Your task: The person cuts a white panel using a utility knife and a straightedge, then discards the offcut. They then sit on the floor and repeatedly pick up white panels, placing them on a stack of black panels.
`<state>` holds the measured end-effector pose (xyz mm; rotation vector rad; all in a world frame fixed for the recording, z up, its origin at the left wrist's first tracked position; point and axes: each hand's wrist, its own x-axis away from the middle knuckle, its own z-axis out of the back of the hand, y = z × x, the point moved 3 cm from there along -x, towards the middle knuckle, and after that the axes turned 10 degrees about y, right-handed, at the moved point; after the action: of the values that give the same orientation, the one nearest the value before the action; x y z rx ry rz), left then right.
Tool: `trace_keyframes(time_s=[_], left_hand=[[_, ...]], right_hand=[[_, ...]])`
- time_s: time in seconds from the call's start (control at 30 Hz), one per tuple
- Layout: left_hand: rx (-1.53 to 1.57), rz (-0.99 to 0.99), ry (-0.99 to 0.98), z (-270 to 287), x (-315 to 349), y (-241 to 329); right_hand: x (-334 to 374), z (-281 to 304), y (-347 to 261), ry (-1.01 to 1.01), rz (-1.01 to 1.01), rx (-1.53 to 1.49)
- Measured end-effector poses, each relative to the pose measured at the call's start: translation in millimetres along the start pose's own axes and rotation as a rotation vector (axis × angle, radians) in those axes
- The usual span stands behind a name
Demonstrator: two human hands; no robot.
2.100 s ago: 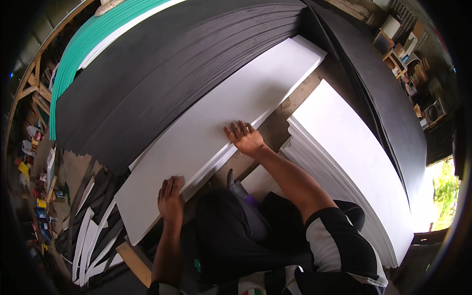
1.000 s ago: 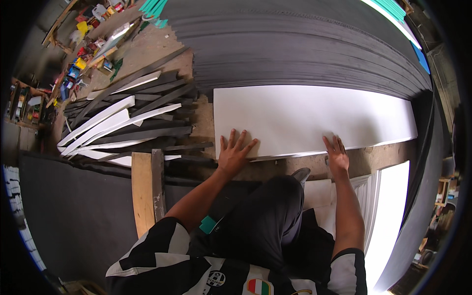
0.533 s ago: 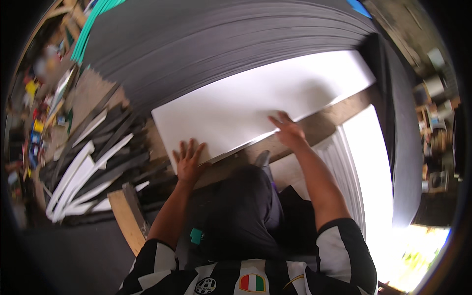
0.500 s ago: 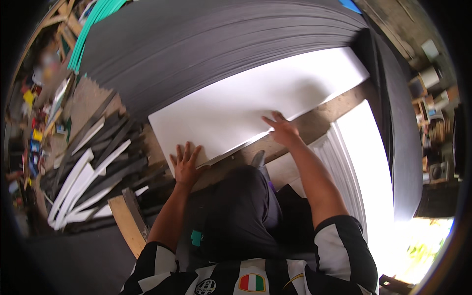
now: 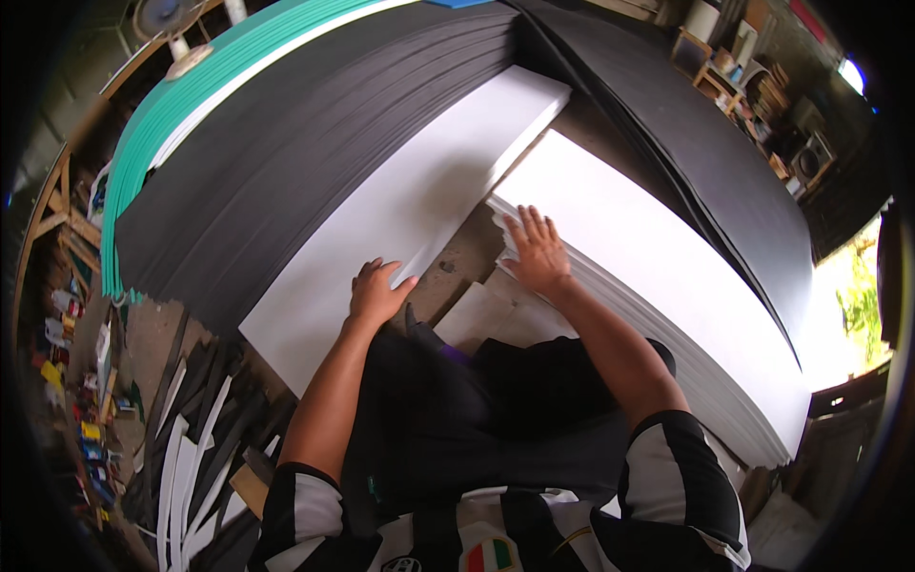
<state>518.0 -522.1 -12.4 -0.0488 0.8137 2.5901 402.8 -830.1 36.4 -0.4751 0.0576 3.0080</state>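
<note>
A long white foam-like sheet (image 5: 381, 210) lies slantwise in front of me, beside a thick stack of black sheets (image 5: 276, 133). My left hand (image 5: 379, 297) is at the sheet's near edge, its thumb apart from the fingers; it grips nothing that I can see. To the right, a second stack of white sheets (image 5: 648, 248) lies with its layered edge toward me. My right hand (image 5: 538, 253) is open, fingers stretched out, over the near left end of that stack. Whether its palm presses on the top sheet cannot be made out.
Black and white offcut strips (image 5: 195, 448) lie heaped at the lower left. Teal sheets (image 5: 129, 181) line the far left side of the black stack, with a fan (image 5: 172, 29) above. Large black sheets (image 5: 696, 124) rise at the right. Shelved odds and ends (image 5: 753, 86) stand beyond.
My view has swung to the right. My right hand has left the long white sheet for the white stack. My left hand has shifted along the sheet's near edge.
</note>
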Motion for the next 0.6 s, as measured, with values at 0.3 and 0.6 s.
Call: trace_keyframes(time_s=[0.3,0.6], left_hand=[[0.099,-0.608,-0.088,-105,-5,237],[-0.105,-0.955,-0.242,-179,16,384]], right_hand=[[210,82,221,-0.174,-0.519,0.015],[252,88,247,-0.145,-0.301,0.104]])
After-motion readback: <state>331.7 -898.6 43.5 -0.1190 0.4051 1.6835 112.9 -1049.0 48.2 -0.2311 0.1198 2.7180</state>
